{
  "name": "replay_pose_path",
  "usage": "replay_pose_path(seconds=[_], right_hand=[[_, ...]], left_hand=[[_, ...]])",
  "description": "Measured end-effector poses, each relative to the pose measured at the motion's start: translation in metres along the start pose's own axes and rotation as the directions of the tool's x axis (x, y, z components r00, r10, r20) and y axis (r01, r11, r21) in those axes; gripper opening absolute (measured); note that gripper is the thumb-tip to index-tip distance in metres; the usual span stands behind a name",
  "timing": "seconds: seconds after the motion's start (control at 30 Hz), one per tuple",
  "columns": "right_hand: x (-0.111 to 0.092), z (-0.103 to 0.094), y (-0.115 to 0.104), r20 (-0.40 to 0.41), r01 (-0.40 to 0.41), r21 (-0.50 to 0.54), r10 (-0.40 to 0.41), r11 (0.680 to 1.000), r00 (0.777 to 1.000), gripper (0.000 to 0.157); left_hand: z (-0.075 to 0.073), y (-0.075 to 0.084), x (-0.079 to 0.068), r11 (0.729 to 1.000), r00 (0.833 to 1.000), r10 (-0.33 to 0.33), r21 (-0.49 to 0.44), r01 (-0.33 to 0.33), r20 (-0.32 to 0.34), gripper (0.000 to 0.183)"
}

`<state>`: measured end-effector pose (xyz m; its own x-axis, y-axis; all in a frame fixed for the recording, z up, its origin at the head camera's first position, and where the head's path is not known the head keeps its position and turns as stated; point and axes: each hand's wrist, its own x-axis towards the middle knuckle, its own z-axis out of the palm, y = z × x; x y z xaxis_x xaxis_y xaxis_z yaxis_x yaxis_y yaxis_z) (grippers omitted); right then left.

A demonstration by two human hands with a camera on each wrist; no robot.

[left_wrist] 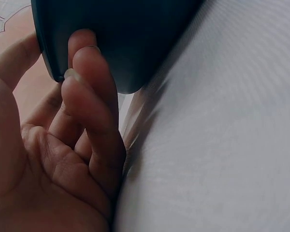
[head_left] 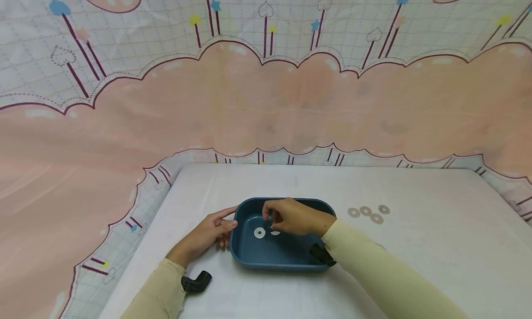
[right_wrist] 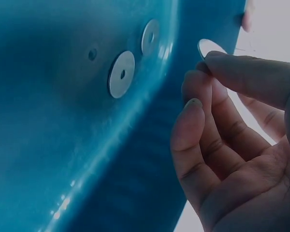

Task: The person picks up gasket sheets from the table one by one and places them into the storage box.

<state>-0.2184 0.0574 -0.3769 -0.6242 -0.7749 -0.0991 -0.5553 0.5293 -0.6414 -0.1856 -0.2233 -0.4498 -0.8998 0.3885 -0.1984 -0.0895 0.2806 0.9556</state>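
A blue rectangular tray (head_left: 287, 267) stands on the white table. My left hand (head_left: 208, 233) holds its left side, thumb at the rim and other fingers against the outer wall, as the left wrist view shows. Over the tray's inside is my right hand (head_left: 297, 216). It pinches a flat metal washer (right_wrist: 209, 46) between thumb and forefinger, above the tray floor. Two more washers lie flat on that floor: one washer (head_left: 259, 232) in plain sight, the other washer (head_left: 275, 233) partly covered by the right hand in the head view.
Several loose washers (head_left: 365, 211) lie on the table (head_left: 415, 263) to the right of the tray. A black wrist device (head_left: 197, 282) sits on the left sleeve. Behind the table hangs a patterned cloth (head_left: 266, 111).
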Motion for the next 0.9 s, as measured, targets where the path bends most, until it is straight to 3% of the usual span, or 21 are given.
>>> replay_pose_path(seconds=[0.5,0.9], right_hand=[[0.013,0.017,0.0,0.098,0.031,0.012,-0.032,0.999,0.995,0.017],[0.021,0.021,-0.007,0.169,0.002,0.012,-0.004,1.0,0.986,0.016]], left_hand=[[0.001,-0.001,0.0,0.999,0.999,0.039,-0.011,-0.039,0.01,0.062],[0.0,0.002,-0.002,1.0,1.0,0.017,-0.019,-0.016,0.011,0.061]])
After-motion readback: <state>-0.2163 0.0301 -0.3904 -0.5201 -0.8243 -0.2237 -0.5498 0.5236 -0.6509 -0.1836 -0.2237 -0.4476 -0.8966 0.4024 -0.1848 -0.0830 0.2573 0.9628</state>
